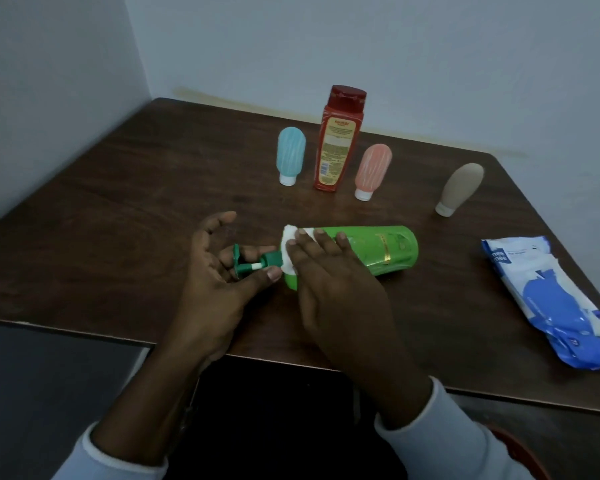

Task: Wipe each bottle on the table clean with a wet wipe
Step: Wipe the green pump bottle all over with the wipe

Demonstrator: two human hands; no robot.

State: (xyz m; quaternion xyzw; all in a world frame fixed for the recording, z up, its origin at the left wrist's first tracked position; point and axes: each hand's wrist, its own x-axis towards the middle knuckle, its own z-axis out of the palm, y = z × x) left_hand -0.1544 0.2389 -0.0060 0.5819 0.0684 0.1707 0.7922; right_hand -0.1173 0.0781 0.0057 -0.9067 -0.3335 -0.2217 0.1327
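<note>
A green pump bottle [381,249] lies on its side in the middle of the brown table [118,202], pump end to the left. My left hand [219,268] pinches the dark green pump neck between thumb and fingers. My right hand [329,275] lies flat over the bottle's shoulder and presses a white wet wipe [288,244] against it. Behind stand a blue squeeze bottle [291,155], a tall red bottle [338,140], a pink squeeze bottle [373,171] and a beige squeeze bottle [461,188], the three squeeze bottles cap down.
A blue and white pack of wet wipes [548,299] lies at the table's right edge. Walls close off the back and left of the table. The near table edge runs just under my wrists.
</note>
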